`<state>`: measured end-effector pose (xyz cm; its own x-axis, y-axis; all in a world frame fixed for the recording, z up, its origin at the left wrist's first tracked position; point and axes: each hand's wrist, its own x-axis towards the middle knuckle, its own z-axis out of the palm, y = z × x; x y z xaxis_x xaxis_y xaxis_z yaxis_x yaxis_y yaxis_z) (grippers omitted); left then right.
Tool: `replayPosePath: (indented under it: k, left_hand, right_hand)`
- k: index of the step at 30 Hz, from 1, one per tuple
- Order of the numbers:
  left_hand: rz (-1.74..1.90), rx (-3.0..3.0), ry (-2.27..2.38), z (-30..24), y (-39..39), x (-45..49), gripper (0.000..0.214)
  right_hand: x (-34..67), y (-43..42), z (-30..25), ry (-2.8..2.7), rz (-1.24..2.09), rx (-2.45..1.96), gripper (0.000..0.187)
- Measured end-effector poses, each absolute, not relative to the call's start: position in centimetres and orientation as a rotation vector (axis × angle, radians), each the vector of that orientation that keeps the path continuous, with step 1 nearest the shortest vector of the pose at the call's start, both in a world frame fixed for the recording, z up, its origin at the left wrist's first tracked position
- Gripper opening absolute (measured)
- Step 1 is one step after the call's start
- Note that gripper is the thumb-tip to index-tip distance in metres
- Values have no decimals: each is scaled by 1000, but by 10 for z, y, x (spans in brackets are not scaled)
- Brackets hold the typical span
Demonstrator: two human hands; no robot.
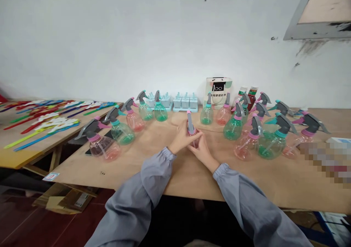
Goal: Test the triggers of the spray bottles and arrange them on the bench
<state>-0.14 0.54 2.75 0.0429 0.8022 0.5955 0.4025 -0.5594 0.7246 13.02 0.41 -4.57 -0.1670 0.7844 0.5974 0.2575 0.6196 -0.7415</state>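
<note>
Both my hands meet over the middle of the wooden table (170, 173). My left hand (181, 137) and my right hand (201, 148) are wrapped round a small pink spray bottle (191, 127) with a grey trigger head and pink collar, held upright just above the tabletop. The bottle's body is mostly hidden by my fingers. Grey sleeves cover both forearms. Several spray bottles stand to the left, such as a pink one (102, 144) and a green one (122, 131). More stand to the right, including a green one (233, 127).
Light blue ice-lolly moulds (185, 102) and a white paper bag (218, 90) stand by the wall. A second table on the left holds coloured plastic sticks (46, 124). A cardboard box (68, 199) lies on the floor. A blurred patch (326, 159) sits at the right.
</note>
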Motion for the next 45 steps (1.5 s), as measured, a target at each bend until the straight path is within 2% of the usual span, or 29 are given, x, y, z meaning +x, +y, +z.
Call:
replayPosePath:
  k: [4, 8, 10, 16, 19, 24, 31, 37, 43, 45]
  left_hand:
    - [1665, 1690, 1054, 33, 4, 5, 53]
    - [1705, 1603, 1044, 44, -5, -14, 31]
    - [1674, 1529, 1079, 51, -15, -22, 25]
    - [1564, 1296, 1030, 63, -34, -31, 31]
    - [1538, 1193, 911, 64, -33, -35, 36]
    - [1436, 1044, 851, 68, -37, -42, 37]
    - [1413, 958, 883, 70, -34, -49, 30]
    - [1513, 873, 913, 76, -32, -46, 13]
    - [1430, 977, 941, 81, -34, -44, 28]
    - [1467, 985, 924, 80, -33, -44, 25]
  right_hand:
    - [128, -4, -45, -1892, 538, -820, 93]
    - [146, 30, -29, -1729, 444, -855, 72]
    - [156, 62, -18, -1504, 357, -968, 71]
    - [167, 149, -19, -1364, 192, -1242, 96]
    - [165, 169, -33, -1347, 185, -1328, 102]
    - [166, 171, -49, -1377, 227, -1248, 96]
    - [171, 112, -60, -1518, 357, -1060, 94]
    - [169, 65, -61, -1568, 516, -953, 93]
    - [168, 49, -55, -1582, 581, -941, 90]
    - [168, 47, -54, -1578, 593, -940, 91]
